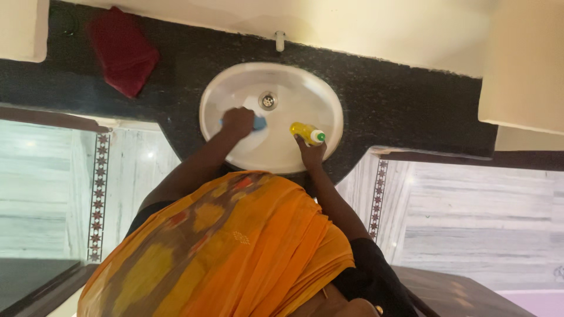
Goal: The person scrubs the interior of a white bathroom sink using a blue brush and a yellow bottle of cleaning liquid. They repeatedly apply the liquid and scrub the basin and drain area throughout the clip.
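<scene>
Head view: left hand (238, 122) grip closed on blue sponge (258, 123), pressed against white basin (305, 94). Right hand (310, 154) grip wraps yellow bottle (302, 130). Likely scrubbing step; next calls for steady sponge pressure.

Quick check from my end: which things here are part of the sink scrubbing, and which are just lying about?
In use:
- left hand pressing a blue sponge in the white sink
- right hand holding a yellow bottle over the basin

Lying about:
- red cloth on the dark counter
- tap, untouched
</scene>
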